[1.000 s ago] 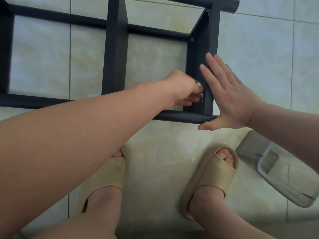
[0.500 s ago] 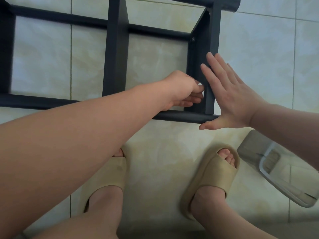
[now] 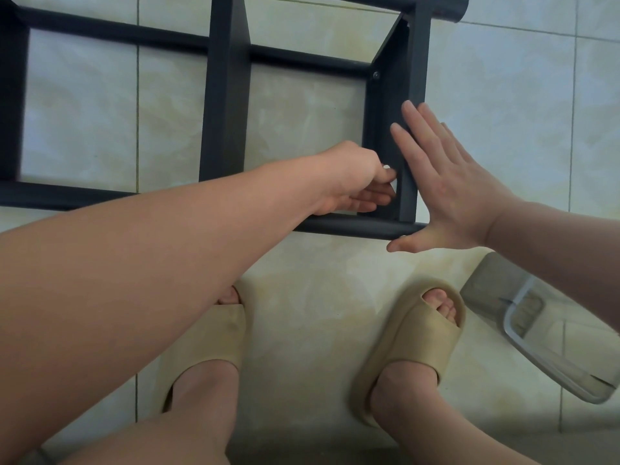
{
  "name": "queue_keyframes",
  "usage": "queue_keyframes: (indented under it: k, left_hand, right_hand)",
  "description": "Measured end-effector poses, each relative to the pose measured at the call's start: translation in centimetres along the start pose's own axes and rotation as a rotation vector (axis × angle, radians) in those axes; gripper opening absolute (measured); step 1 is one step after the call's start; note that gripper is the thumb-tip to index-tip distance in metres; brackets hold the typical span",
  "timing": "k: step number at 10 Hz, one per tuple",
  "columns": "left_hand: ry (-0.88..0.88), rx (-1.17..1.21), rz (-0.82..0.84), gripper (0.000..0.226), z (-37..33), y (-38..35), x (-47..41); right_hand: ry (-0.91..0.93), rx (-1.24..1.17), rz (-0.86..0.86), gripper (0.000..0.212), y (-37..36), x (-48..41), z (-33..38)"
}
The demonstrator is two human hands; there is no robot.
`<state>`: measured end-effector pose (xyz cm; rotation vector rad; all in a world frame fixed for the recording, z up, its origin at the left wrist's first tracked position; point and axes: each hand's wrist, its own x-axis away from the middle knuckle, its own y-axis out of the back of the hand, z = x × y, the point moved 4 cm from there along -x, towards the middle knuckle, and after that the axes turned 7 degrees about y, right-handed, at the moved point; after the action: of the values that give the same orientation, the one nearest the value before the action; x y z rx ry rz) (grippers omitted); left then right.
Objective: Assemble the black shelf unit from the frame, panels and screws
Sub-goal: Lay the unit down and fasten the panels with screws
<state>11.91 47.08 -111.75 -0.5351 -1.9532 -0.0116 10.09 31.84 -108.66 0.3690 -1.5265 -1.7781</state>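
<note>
The black shelf frame (image 3: 100,31) lies on its side on the tiled floor, its long rails running left to right. A black middle panel (image 3: 224,95) and a black end panel (image 3: 414,72) stand between the rails. A screw head (image 3: 376,75) shows at the end panel's upper inner corner. My left hand (image 3: 355,182) reaches inside the frame with its fingers curled, pinching something small, likely a screw, against the end panel's lower inner face; the fingers mostly hide it. My right hand (image 3: 446,182) lies flat with straight fingers, pressing on the end panel's outer side.
A clear plastic container (image 3: 536,333) lies on the floor at the lower right, under my right forearm. My feet in beige slides (image 3: 416,333) stand just in front of the near rail (image 3: 352,228). Pale floor tiles surround the frame.
My left hand's fingers have shifted slightly at the end panel's inner face. My right hand stays pressed flat on the panel. The frame has not moved.
</note>
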Motion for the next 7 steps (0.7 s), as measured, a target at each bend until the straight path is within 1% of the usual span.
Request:
queue_keyframes:
  k: [3,7]
  left_hand:
    - [-0.036,-0.144,-0.021,0.011,-0.2,0.3,0.3]
    - [-0.114,-0.330,-0.030,0.023,-0.1,1.1,0.5]
  right_hand:
    - [-0.002,0.006,0.006,0.137,0.0,0.0,0.0]
    - [0.000,-0.001,0.002,0.136,-0.1,0.0,-0.1]
